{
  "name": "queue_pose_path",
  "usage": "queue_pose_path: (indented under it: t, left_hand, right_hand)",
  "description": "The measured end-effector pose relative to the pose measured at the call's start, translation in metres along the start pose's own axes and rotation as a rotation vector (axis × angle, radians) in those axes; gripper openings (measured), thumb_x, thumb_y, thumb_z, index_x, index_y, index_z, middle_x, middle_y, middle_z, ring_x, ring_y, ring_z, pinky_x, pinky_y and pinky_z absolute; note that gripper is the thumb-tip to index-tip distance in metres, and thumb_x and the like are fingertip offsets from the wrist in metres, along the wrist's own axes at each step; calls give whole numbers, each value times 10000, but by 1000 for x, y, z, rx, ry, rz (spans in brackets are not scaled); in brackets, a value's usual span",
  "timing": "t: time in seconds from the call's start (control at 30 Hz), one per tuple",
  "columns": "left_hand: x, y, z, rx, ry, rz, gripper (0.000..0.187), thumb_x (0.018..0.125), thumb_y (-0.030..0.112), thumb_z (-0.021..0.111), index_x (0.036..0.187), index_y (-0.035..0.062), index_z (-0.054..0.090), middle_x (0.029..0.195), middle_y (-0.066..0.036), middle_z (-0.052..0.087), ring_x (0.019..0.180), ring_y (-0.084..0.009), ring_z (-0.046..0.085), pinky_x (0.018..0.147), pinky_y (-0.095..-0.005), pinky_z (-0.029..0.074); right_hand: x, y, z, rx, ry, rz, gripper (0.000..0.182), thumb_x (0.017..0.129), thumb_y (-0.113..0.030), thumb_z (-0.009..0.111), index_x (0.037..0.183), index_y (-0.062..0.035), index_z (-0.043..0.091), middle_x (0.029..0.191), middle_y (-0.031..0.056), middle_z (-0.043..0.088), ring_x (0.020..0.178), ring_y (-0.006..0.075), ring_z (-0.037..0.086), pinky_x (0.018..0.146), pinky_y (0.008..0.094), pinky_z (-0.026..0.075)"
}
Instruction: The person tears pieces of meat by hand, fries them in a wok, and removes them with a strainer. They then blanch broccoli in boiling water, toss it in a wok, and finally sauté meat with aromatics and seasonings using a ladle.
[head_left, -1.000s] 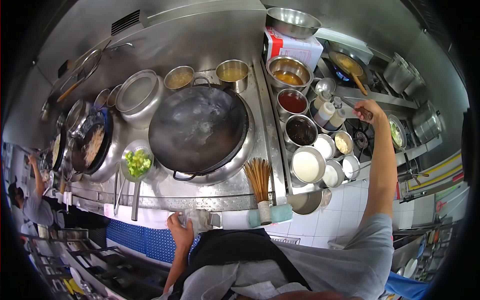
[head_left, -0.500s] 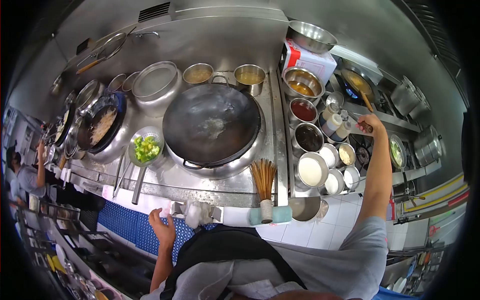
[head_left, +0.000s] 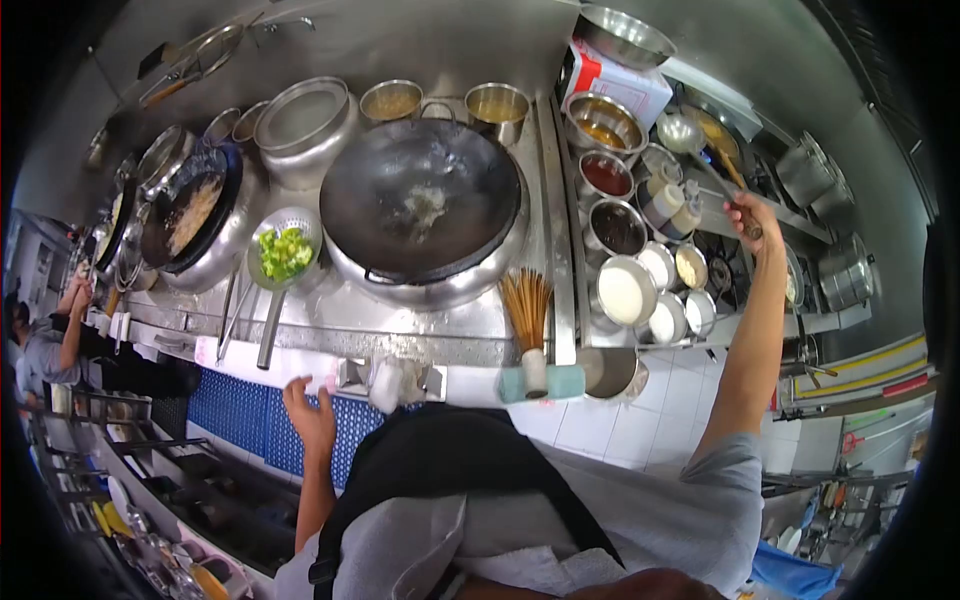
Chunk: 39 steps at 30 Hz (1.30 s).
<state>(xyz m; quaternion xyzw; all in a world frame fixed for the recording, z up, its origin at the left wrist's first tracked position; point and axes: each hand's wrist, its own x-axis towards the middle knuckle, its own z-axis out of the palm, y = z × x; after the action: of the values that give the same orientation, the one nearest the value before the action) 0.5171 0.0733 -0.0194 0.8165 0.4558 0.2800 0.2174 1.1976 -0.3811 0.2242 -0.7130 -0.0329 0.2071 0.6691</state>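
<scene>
A brown-gripped steel ladle (head_left: 681,133) is held aslant, its bowl beyond the squeeze bottles (head_left: 663,206).

A steel desk (head_left: 305,318) spans the middle of the frame. Above centre, a steel ring (head_left: 480,287) on it bears a wok (head_left: 380,240), with two pots (head_left: 511,131) standing just beyond. A brush (head_left: 525,305) sits at the front edge, below centre. Right of centre stand tubs (head_left: 598,250), several holding sauces. At lower left, a blue mat (head_left: 230,408) lies on the white-tiled floor (head_left: 590,425).
</scene>
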Motion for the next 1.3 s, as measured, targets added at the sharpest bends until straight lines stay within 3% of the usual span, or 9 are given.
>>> queue_pose_path:
  t: [0.27,0.43,0.57,0.67,0.77,0.97,1.1,1.13,1.3]
  left_hand:
    - [43,-15,-15,-296,40,-32,242,854,22,668,1090,56,625,1187,-125,592,1085,-271,584,811,-371,494]
    - [56,4,0,-529,-102,108,197,866,-11,650,1057,35,646,1166,-117,616,1028,-209,619,791,-303,528]
    - [61,56,10,-771,-299,159,136,855,35,658,991,32,658,1005,-117,668,889,-231,649,720,-323,516]
    - [55,86,36,-778,-491,263,114,866,59,655,973,20,664,937,-119,673,813,-227,652,694,-317,521]
    - [46,126,51,-867,-664,368,100,869,72,651,951,16,667,883,-116,665,763,-226,646,696,-320,524]
    - [21,186,104,-800,-866,535,101,889,80,637,952,17,686,924,-105,695,786,-208,668,678,-308,533]
    - [1,242,155,-696,-830,843,261,872,119,645,1117,29,659,1123,-140,660,1044,-300,623,917,-414,499]
    - [-4,254,172,-627,-927,871,445,865,154,660,1282,22,581,1346,-164,548,1235,-349,497,1036,-448,422]
    - [-37,324,224,-318,-903,971,725,862,186,668,1488,18,343,1594,-155,235,1401,-394,293,1095,-515,349]
  right_hand:
    - [-144,7,136,44,-117,-72,478,947,-168,568,1359,47,455,928,85,624,596,63,506,419,178,410]
    - [-208,84,217,145,-226,5,606,883,-208,648,1401,26,440,976,95,624,569,62,489,396,178,393]
    - [-262,138,292,105,-202,111,629,845,-29,646,1440,-30,443,919,102,651,560,92,546,380,210,400]
    - [-276,173,327,-108,-173,-15,642,856,59,609,1464,2,409,888,82,646,544,82,535,402,228,388]
    - [-284,215,310,-319,-3,-288,609,907,20,587,1483,-6,390,809,8,553,531,49,456,458,217,360]
    - [-366,211,228,-387,231,-147,562,943,-7,545,1483,0,390,719,-40,497,561,32,427,479,209,340]
    - [-397,225,185,-554,333,-19,576,930,8,565,1481,-9,402,690,-41,452,581,42,383,511,223,330]
    - [-400,232,177,-562,357,-15,583,925,9,581,1480,-12,407,682,-37,450,596,56,374,527,235,340]
    - [-405,242,166,-608,373,9,595,936,11,577,1500,-71,406,692,-34,483,582,64,416,521,244,376]
